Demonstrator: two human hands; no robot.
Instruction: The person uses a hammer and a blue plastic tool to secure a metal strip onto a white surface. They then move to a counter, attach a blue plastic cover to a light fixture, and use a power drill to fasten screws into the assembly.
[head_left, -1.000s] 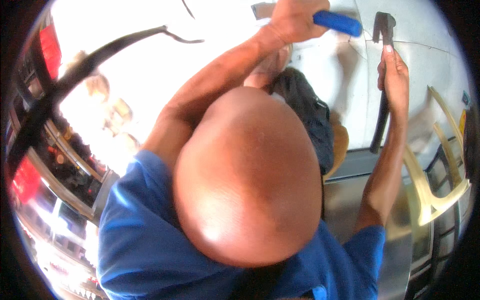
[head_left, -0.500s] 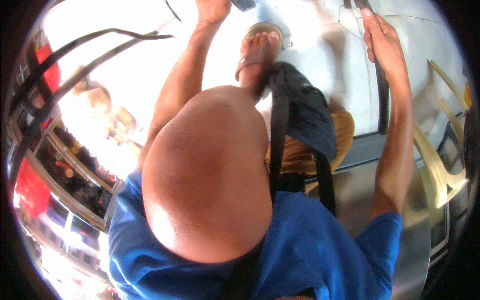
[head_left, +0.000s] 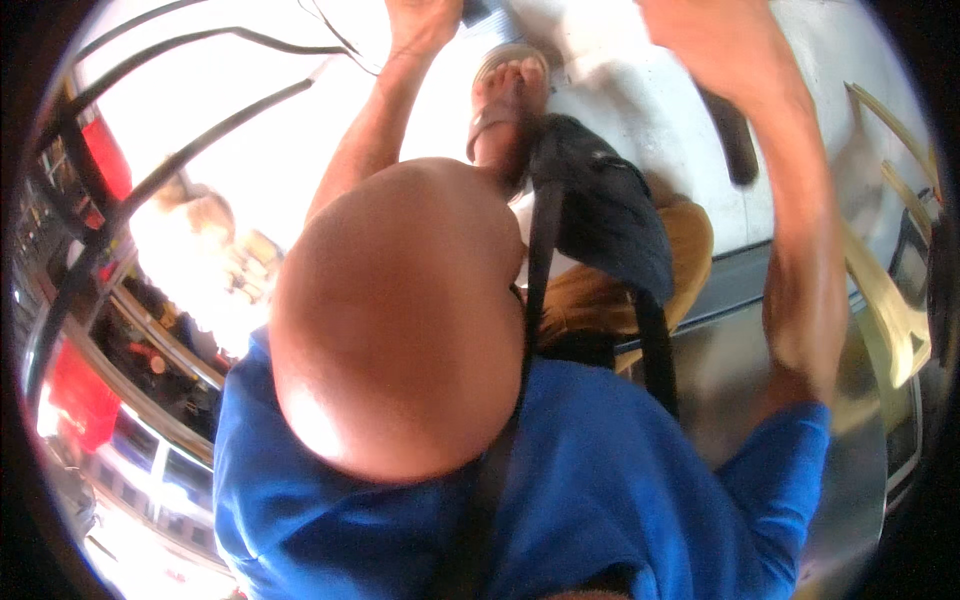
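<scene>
Holding a dark handle (head_left: pixel 737 150), the right hand (head_left: pixel 715 45) is wrapped over it at the top edge; its fingertips are cut off, so how tightly they close cannot be told. The handle's lower end pokes out beneath the palm, above the pale floor (head_left: pixel 630 125). Well to the left, the left hand (head_left: pixel 425 20) is also cropped; whether it grips the blurred blue-grey thing (head_left: pixel 480 14) beside it, I cannot tell.

Below that, 1 sandalled foot (head_left: pixel 512 95) rests near this thing, and a bare bent knee (head_left: pixel 400 330) bulks large, hiding much between the arms. A dark bag (head_left: pixel 610 220) with 2 black straps (head_left: pixel 542 250) fills the space right of the knee. Farther out, black curved bars (head_left: pixel 180 160) cross the left side; a pale yellow frame (head_left: pixel 885 295) stands beyond the right forearm.
</scene>
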